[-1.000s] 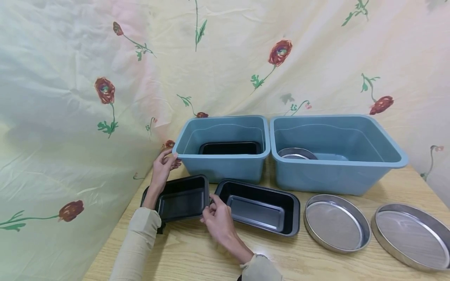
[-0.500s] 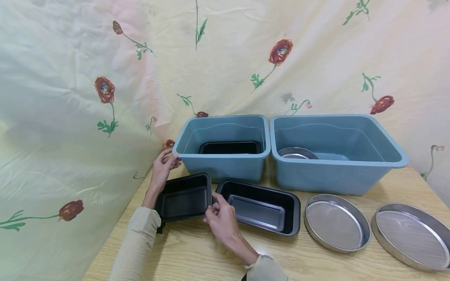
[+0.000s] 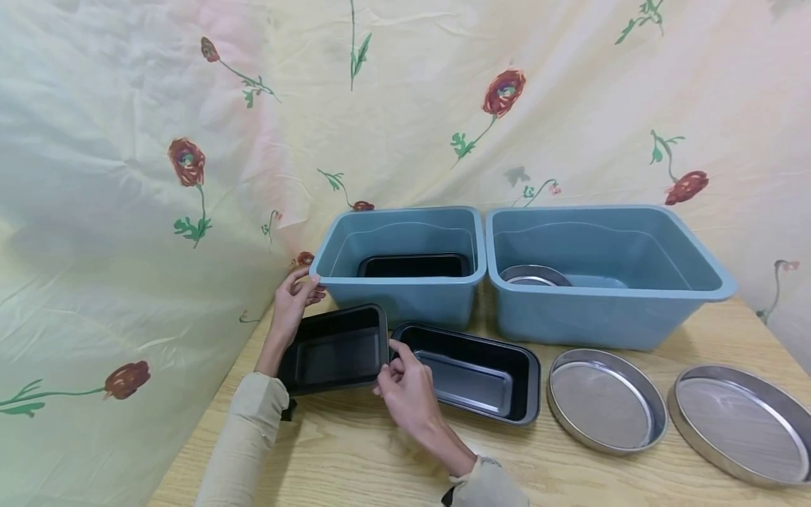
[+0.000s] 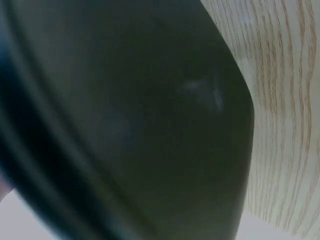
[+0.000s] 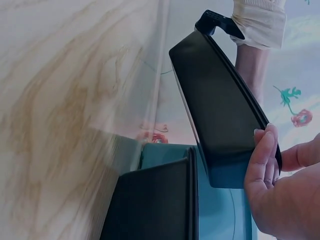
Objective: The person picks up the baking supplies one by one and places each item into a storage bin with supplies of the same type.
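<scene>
My right hand (image 3: 410, 391) pinches the right end of a black loaf pan (image 3: 338, 355) by its rim. In the right wrist view this loaf pan (image 5: 215, 95) is tilted and raised off the wood, fingers against its wall and thumb over the rim. Behind that pan, my left hand (image 3: 294, 303) grips the front left corner of the left blue tub's rim (image 3: 395, 281). A second black loaf pan (image 3: 465, 384) sits on the table, just right of the lifted one. The left wrist view is mostly filled by the blurred dark loaf pan (image 4: 165, 110).
Inside the left tub lies another black pan (image 3: 415, 266). The right blue tub (image 3: 595, 317) stands beside it with a round metal pan (image 3: 535, 276) inside. Two round metal pans (image 3: 605, 405) rest on the wooden table (image 3: 355, 458) at right. A floral cloth (image 3: 393, 105) hangs behind.
My right hand has moved right and slightly up with the loaf pan, whose right end now overlaps the left tub's front more. The left hand stays at the tub's corner.
</scene>
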Demonstrator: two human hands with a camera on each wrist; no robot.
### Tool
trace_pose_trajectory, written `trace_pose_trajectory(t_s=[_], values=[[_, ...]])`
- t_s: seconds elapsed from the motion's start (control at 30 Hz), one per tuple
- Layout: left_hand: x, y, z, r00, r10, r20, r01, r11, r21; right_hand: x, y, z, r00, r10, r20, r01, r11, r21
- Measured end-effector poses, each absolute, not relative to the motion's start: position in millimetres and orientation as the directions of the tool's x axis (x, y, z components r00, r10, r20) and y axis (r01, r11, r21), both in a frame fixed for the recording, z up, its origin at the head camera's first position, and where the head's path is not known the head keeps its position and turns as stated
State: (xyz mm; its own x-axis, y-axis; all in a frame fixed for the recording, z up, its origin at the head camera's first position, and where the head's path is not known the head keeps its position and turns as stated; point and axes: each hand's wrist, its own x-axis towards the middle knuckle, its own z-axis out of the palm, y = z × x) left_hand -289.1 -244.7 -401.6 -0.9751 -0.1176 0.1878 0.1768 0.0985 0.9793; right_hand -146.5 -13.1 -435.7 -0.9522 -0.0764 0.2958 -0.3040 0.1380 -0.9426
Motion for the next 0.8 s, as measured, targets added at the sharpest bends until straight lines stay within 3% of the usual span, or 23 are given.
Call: trace_pose_trajectory(t_s=[0.8], values=[[-289.1, -246.2, -400.5, -0.981, -0.101, 0.163, 0.153, 0.096, 0.984, -139.7, 14.7, -430.4, -0.952, -0.047, 0.301, -0.305, 0.133, -0.943]])
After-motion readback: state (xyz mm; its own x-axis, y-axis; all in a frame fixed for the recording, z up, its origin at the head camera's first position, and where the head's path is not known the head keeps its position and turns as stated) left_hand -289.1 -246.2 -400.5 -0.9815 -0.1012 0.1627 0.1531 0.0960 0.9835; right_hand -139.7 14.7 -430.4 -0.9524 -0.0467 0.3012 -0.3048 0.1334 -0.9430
